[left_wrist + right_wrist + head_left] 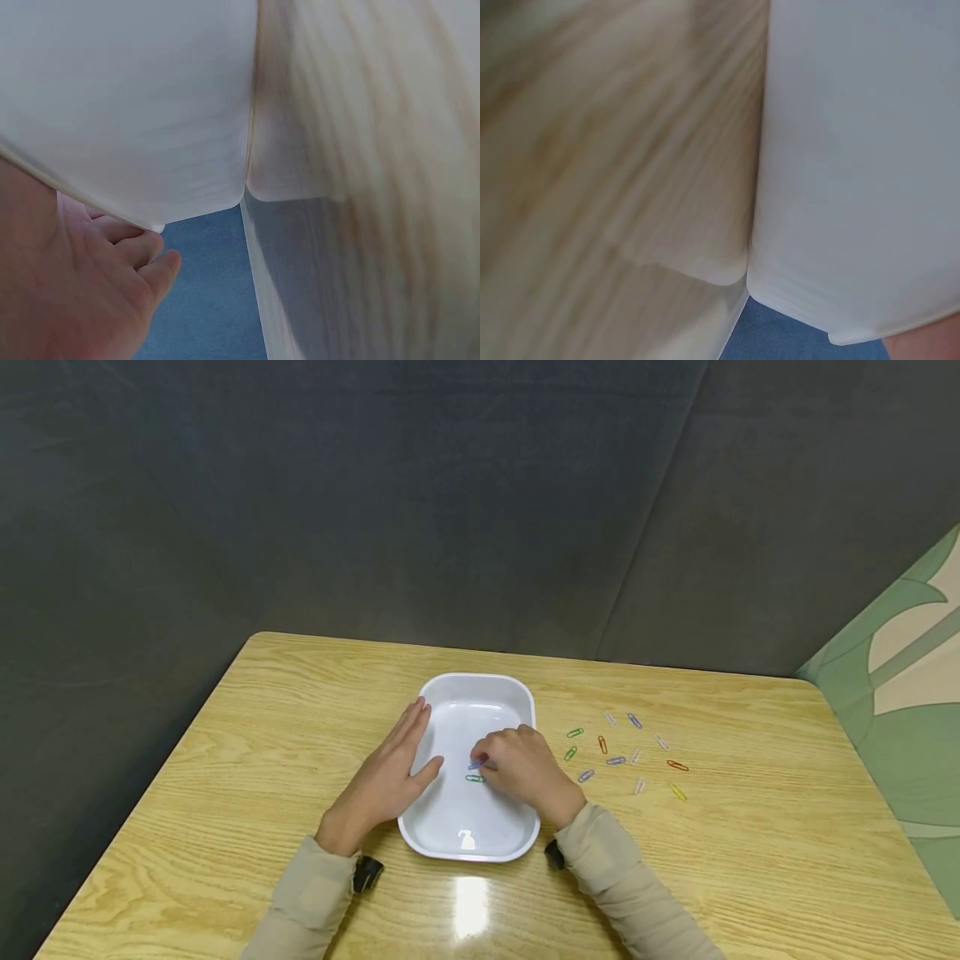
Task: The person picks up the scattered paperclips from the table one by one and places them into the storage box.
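Observation:
A white tray [450,827] stands on the wooden table. My left hand [390,772] rests along its left rim, fingers extended and thumb over the inside; the left wrist view shows this hand [97,285] against the tray's outer wall. Inside the tray, my right hand [521,764] has its fingers curled and pinches a blue paper clip [475,766] at the fingertips. Just below that clip, a green paper clip [474,778] lies on the tray floor. Only a bit of the right hand [926,343] shows in the right wrist view, beyond the tray's edge.
To the right of the tray, several loose paper clips lie scattered, among them a red one [677,766], a yellow one [678,791] and a green one [575,732]. A dark cloth wall [450,527] rises behind the table [225,793].

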Tool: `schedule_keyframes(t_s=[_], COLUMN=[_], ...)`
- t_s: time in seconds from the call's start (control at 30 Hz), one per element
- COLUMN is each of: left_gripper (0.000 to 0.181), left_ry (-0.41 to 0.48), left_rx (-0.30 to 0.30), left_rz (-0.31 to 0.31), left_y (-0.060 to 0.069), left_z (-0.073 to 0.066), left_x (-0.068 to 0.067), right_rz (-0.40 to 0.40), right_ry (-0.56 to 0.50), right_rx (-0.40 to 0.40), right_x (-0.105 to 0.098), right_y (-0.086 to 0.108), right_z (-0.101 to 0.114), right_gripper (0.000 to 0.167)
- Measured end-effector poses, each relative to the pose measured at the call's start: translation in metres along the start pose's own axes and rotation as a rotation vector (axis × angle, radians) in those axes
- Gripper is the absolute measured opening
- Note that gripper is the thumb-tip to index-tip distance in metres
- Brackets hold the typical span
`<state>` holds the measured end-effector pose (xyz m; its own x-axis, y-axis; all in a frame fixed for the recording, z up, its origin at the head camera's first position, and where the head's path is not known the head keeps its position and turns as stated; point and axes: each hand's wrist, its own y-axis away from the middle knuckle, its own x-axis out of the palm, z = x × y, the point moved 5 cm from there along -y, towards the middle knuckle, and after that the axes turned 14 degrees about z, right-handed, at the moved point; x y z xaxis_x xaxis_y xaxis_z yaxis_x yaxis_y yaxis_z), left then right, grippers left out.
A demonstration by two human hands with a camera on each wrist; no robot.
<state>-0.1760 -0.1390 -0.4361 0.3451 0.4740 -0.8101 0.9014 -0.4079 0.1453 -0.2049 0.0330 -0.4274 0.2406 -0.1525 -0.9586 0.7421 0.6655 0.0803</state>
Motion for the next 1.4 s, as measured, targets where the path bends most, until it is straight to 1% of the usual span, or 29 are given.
schedule_keyframes(t_s=[0.27, 0.47, 0.6, 0.77, 1.0, 1.27, 1.4], left_gripper=[0.076, 0.076, 0.076, 0.075, 0.074, 0.075, 0.075], left_ry=[-0.004, -0.006, -0.011, -0.017, -0.014, -0.013, -0.012], left_rx=[-0.008, -0.012, -0.013, -0.016, -0.027, -0.033, -0.034], left_rz=[0.001, 0.003, 0.001, 0.006, 0.007, 0.003, 0.001], left_y=[-0.001, 0.000, 0.000, 0.000, 0.000, 0.001, 0.000], left_z=[0.000, 0.000, 0.000, 0.001, 0.001, 0.001, 0.000], left_x=[0.000, 0.000, 0.000, 0.000, 0.000, 0.000, 0.000], right_rz=[0.011, 0.017, 0.029, 0.033, -0.037, -0.070, -0.086], right_ry=[-0.044, -0.190, -0.238, -0.252, -0.239, -0.220, -0.237], right_rx=[0.002, -0.036, -0.087, -0.124, -0.097, -0.093, -0.088], right_x=[-0.002, -0.007, -0.012, -0.018, -0.030, -0.038, -0.042], right_y=[0.000, 0.003, 0.007, 0.013, 0.026, 0.038, 0.044], right_z=[-0.001, -0.004, -0.001, 0.005, 0.004, -0.003, -0.007], right_gripper=[0.017, 0.020, 0.019, 0.019, 0.019, 0.018, 0.018])
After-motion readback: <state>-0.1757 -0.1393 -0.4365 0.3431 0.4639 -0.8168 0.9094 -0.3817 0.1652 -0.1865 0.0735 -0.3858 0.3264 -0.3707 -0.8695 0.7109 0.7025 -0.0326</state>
